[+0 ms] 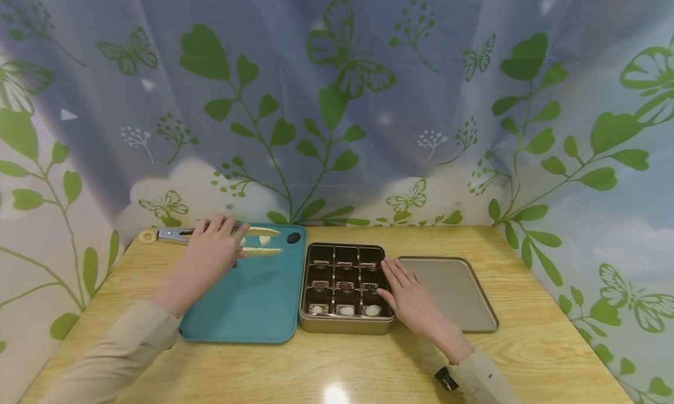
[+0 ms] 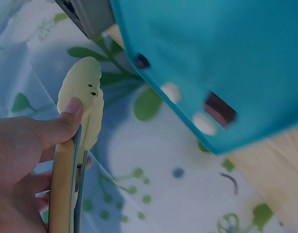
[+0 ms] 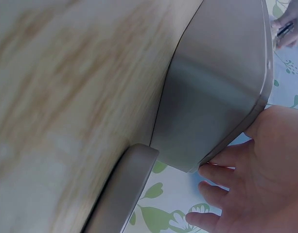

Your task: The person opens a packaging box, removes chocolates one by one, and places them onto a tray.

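My left hand (image 1: 213, 243) grips food tongs (image 1: 263, 251) with cream-coloured tips, held over the back of the blue tray (image 1: 242, 310). The tongs' arms are spread, with nothing between the tips in the left wrist view. On the tray lie a dark oval chocolate (image 1: 293, 238), a brown block-shaped chocolate (image 2: 220, 109) and two white pieces (image 2: 204, 124). Beside the tray stands a gold tin box (image 1: 344, 326) with a divided insert. White chocolates (image 1: 372, 310) fill its front row; brown ones sit in the middle row. My right hand (image 1: 413, 299) touches the box's right rim with extended fingers.
Right of the box, the tin's flat lid (image 1: 447, 293) lies on the wooden table (image 1: 368, 369), partly under my right forearm's reach. A patterned curtain (image 1: 337, 129) hangs close behind the table and at both sides. A dark strap (image 1: 446, 379) is at my right wrist.
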`<act>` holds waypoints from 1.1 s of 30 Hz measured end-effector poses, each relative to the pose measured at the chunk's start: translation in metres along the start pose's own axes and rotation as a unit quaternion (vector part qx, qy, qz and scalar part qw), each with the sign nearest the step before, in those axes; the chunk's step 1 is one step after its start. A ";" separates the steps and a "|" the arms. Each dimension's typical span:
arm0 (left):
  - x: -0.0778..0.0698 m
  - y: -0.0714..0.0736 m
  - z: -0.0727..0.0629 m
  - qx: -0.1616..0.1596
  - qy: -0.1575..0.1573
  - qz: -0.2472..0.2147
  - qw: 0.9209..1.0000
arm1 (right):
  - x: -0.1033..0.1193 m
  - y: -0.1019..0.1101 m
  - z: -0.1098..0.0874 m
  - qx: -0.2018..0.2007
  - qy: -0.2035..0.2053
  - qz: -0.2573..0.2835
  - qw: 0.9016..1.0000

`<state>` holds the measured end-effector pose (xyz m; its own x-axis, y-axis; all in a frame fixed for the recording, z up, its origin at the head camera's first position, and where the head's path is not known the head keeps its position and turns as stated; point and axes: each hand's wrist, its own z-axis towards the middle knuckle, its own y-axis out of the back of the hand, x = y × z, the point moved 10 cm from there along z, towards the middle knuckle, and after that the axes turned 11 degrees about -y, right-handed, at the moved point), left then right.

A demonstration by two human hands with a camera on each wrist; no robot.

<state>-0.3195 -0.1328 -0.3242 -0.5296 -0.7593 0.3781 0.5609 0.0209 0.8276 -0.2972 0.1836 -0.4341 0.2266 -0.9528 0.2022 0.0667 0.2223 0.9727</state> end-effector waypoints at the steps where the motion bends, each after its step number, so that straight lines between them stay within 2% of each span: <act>1: -0.005 0.003 0.004 -0.005 -0.004 0.003 1.000 | 0.000 0.000 0.000 0.000 0.001 -0.001 1.000; 4: -0.022 0.009 0.017 -0.015 -0.023 0.006 1.000 | 0.000 -0.002 0.001 0.007 -0.002 -0.004 1.000; 10: -0.056 0.010 0.043 -0.005 -0.074 0.011 0.997 | 0.000 -0.003 0.003 0.011 -0.003 -0.002 1.000; 15: -0.086 0.012 0.062 -0.020 -0.137 0.024 0.990 | 0.000 -0.003 0.003 0.010 -0.003 0.003 1.000; 20: -0.114 0.017 0.077 -0.039 -0.184 0.049 0.981 | -0.001 -0.004 0.003 0.009 -0.002 0.002 1.000; 23: -0.129 0.013 0.086 -0.021 -0.208 0.076 0.975 | -0.001 -0.004 0.003 0.005 -0.002 0.002 1.000; 27: -0.146 0.005 0.098 0.026 -0.236 0.114 0.965 | -0.001 -0.002 0.003 -0.006 0.000 0.007 1.000; 33: -0.166 -0.003 0.112 0.076 -0.262 0.157 0.949 | -0.001 -0.001 0.002 -0.017 0.003 0.004 1.000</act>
<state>-0.3041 0.0658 -0.3427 -0.6174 -0.2734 0.7376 0.6665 0.3162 0.6751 -0.2993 0.1837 -0.4346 0.2323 -0.9498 0.2096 0.0974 0.2371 0.9666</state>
